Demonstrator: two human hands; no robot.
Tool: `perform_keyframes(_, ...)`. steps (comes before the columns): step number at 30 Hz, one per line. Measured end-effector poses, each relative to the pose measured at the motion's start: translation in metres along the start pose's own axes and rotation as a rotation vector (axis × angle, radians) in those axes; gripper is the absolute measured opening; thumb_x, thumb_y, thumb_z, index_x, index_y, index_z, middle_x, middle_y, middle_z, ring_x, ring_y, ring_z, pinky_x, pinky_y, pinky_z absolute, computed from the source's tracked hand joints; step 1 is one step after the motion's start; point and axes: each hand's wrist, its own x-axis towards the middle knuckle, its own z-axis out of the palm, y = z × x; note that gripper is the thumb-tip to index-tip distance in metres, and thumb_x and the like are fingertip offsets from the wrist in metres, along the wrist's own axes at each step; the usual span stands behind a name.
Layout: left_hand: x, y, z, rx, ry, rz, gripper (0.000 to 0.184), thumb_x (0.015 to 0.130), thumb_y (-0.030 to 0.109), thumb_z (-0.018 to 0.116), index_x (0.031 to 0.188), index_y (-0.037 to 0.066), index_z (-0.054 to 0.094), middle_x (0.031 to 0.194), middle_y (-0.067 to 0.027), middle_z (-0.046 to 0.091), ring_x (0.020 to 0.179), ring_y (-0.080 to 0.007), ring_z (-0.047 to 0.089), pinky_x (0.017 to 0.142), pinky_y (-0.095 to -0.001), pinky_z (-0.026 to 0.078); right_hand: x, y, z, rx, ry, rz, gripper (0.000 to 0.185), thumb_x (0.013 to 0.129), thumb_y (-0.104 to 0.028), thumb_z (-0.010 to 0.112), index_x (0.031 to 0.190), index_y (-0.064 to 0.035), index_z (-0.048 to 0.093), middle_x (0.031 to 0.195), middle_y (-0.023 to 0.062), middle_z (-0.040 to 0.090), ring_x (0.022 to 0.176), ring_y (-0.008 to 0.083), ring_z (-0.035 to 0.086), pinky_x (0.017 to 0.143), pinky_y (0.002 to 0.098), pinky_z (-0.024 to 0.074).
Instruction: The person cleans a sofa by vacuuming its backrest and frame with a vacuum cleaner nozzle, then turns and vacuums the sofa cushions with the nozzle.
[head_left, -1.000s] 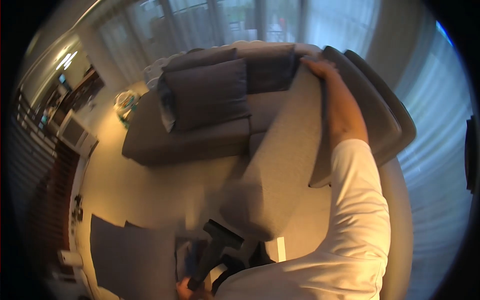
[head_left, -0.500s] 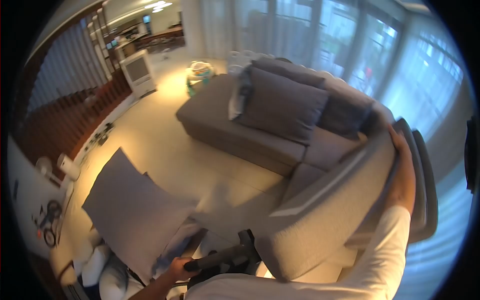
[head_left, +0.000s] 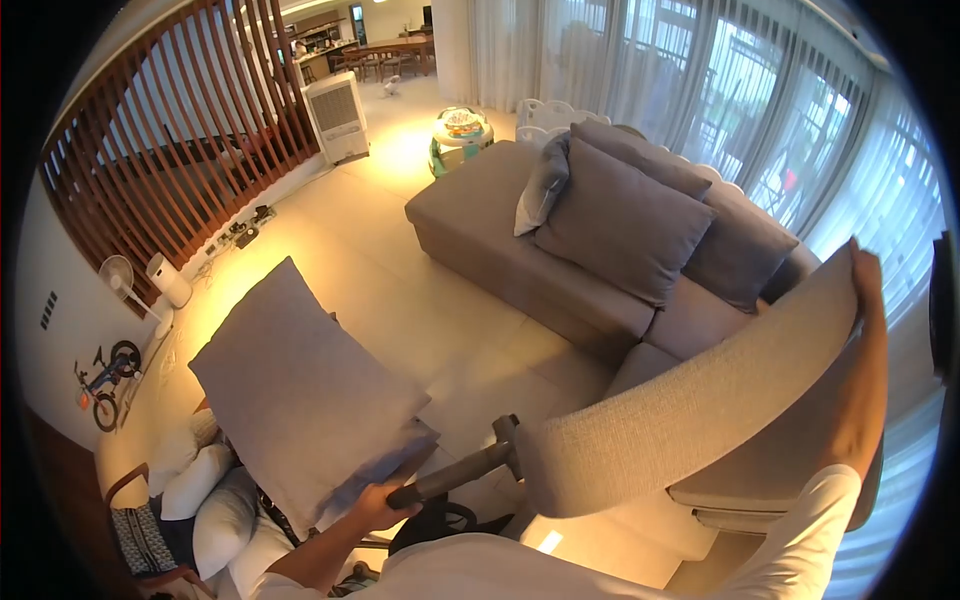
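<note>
My right hand (head_left: 866,272) grips the upper far end of a long grey seat cushion (head_left: 690,400), which is tilted up on its edge over the sofa (head_left: 530,260). Low in the middle, my left hand (head_left: 380,508) is wrapped round the handle of a dark handheld vacuum (head_left: 455,475). The vacuum's head lies close to the cushion's near lower end. Whether they touch, I cannot tell. Just left of my left hand stands a stack of grey cushions (head_left: 305,390).
Grey pillows (head_left: 625,220) rest on the sofa. A chair with pale pillows (head_left: 225,520) is at the lower left. A small bicycle (head_left: 105,385), a fan (head_left: 125,280), a slatted wooden screen (head_left: 190,150) and an air cooler (head_left: 338,115) line the left side.
The view has swung left, so the sofa appears further right and more of the room shows. The cushion in my right hand now shows its broad side, and the vacuum points more sideways.
</note>
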Motion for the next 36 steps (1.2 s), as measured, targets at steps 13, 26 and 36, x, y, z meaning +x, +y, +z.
perform_keyframes(13, 0.087, 0.0, 0.037, -0.155, 0.014, 0.057, 0.047, 0.088, 0.037, 0.081, 0.107, -0.003, 0.067, 0.085, -0.0148, 0.07, 0.077, -0.0294, 0.069, 0.072, -0.0397, 0.053, -0.105, -0.271, -0.23, 0.396, 0.269, 0.387, 0.053, 0.101, -0.044, 0.051, 0.096, 0.0033, 0.075, 0.09, 0.0291, 0.071, 0.091, 0.0478, 0.069, 0.088, 0.0534, 0.0528)
perform_keyframes(26, 0.05, 0.372, 0.04, -0.326, -0.006, 0.889, 0.06, 0.099, 0.032, 0.066, 0.148, 0.003, 0.045, 0.111, -0.0267, 0.072, 0.1, -0.0417, 0.073, 0.087, -0.0449, 0.057, -0.13, -0.258, -0.22, 0.886, -0.175, 0.33, 0.054, 0.096, -0.056, 0.064, 0.113, -0.0058, 0.074, 0.097, 0.0098, 0.075, 0.087, 0.0204, 0.072, 0.085, 0.0398, 0.0559)
perform_keyframes(36, 0.068, 0.403, 0.052, -0.065, 0.17, 1.095, 0.061, 0.098, 0.033, 0.068, 0.15, 0.008, 0.046, 0.081, -0.0189, 0.073, 0.076, -0.035, 0.075, 0.073, -0.0418, 0.057, -0.115, -0.218, -0.193, 0.897, -0.272, 0.288, 0.048, 0.092, -0.048, 0.072, 0.109, -0.0037, 0.074, 0.096, 0.0148, 0.073, 0.089, 0.0255, 0.071, 0.084, 0.0389, 0.0568)
